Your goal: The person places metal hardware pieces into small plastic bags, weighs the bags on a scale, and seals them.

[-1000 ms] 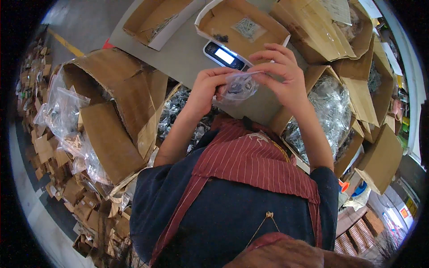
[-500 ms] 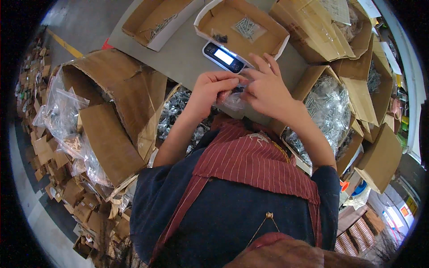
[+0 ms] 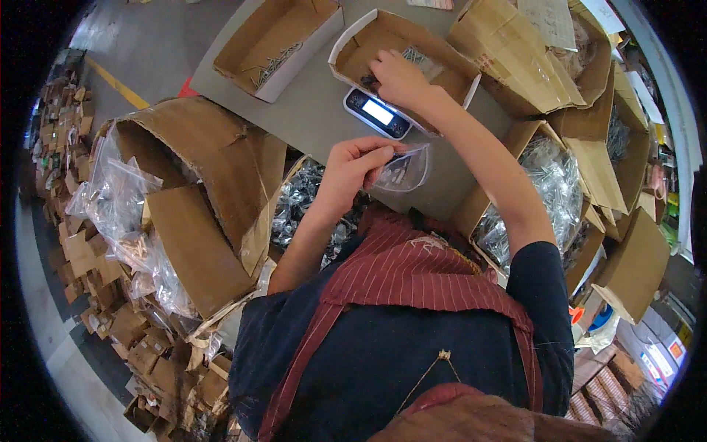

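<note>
My left hand [image 3: 353, 168] pinches the top edge of a clear plastic bag [image 3: 409, 175] between thumb and fingers. The bag hangs over the grey tabletop, near the apron. My right hand [image 3: 402, 81] reaches into an open cardboard tray with white sides [image 3: 352, 46]. Its curled fingertips are down at a small pile of dark pieces [image 3: 368, 79]; what they grip, if anything, is hidden. Beyond that hand, silvery screws [image 3: 417, 56] lie in the tray, partly covered. A digital device with a lit display [image 3: 378, 112] sits against the tray's near side.
Another cardboard tray [image 3: 324, 15] with a few screws stands at the far left. Boxes of bagged metal parts flank me: metal pieces [image 3: 305, 206] at left, bagged screws [image 3: 549, 184] at right. Cardboard flaps [image 3: 508, 55] rise at the far right; a large carton [image 3: 184, 132] stands left.
My right hand has left the bag and moved away from me into the tray. My left hand still holds the bag, which now hangs more spread out. The view has shifted slightly.
</note>
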Demonstrator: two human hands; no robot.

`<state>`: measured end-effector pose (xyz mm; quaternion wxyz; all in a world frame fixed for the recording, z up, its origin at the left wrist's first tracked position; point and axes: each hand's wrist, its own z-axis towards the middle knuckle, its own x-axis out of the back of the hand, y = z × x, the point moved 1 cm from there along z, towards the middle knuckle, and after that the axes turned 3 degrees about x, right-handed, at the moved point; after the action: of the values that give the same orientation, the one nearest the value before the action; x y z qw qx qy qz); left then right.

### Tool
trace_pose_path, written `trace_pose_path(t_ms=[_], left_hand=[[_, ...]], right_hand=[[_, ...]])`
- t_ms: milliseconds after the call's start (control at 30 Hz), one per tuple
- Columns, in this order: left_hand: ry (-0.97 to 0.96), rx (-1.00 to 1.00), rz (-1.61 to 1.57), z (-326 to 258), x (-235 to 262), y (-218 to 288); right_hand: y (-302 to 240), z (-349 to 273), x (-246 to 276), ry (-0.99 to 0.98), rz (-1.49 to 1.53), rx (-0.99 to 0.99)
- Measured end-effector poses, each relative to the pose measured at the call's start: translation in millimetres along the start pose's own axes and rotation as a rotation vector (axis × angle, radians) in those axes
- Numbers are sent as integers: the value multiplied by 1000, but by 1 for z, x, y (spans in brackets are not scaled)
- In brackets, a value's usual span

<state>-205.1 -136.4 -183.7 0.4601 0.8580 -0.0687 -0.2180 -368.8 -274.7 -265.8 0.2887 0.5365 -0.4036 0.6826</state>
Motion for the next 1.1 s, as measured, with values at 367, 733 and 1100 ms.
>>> trace_pose_path(t_ms=[367,733,1100], left_hand=[[-11,-31,49,15,4,1],[13,-62,67,12,7,-5],[38,-32,-65,21,25,-13]], right_hand=[[45,-21,22,-22,48,-319],[37,-50,64,258,777,-406],[-66,-119,114,376,773,140]])
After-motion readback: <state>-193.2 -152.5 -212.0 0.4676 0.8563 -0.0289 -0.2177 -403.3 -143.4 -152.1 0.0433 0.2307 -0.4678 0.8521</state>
